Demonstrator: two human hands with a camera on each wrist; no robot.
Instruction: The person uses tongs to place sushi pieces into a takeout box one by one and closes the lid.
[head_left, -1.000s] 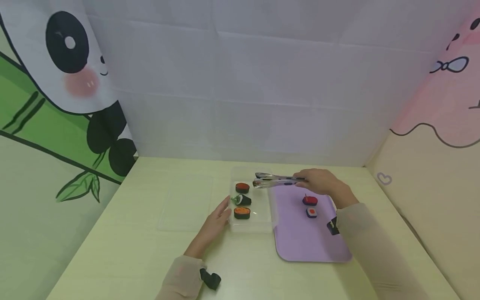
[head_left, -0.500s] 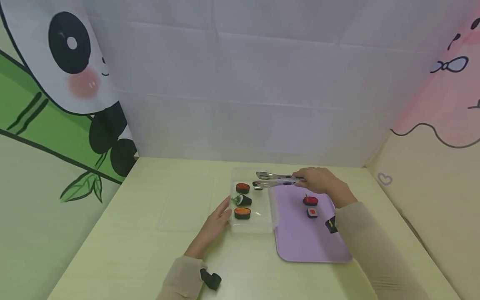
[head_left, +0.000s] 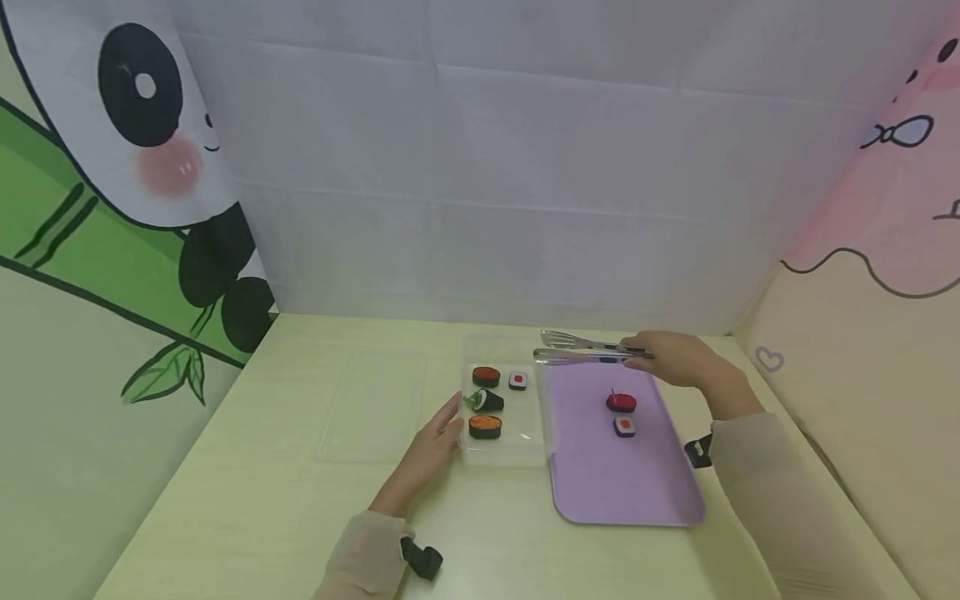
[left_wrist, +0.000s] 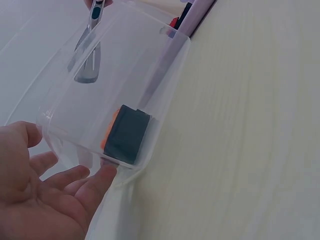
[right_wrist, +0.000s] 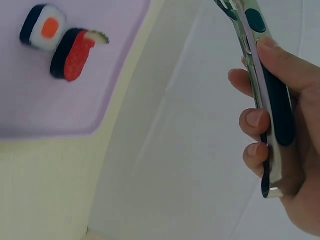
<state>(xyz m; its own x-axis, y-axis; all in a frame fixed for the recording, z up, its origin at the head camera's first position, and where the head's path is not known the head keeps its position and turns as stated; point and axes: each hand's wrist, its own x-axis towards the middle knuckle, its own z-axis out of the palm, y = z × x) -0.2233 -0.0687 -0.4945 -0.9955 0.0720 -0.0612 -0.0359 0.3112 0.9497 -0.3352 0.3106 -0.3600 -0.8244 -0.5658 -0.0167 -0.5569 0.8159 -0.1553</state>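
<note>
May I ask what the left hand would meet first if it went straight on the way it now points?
Most likely the side wall of the clear container; the left hand appears to touch it, though exact contact is hard to judge.

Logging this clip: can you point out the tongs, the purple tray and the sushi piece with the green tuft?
Tongs (head_left: 577, 357): head view, on the nearer metal arm.
Purple tray (head_left: 624, 483): head view, on its bare near part.
Green-tufted sushi piece (head_left: 492, 401): head view, on its dark wrap.
</note>
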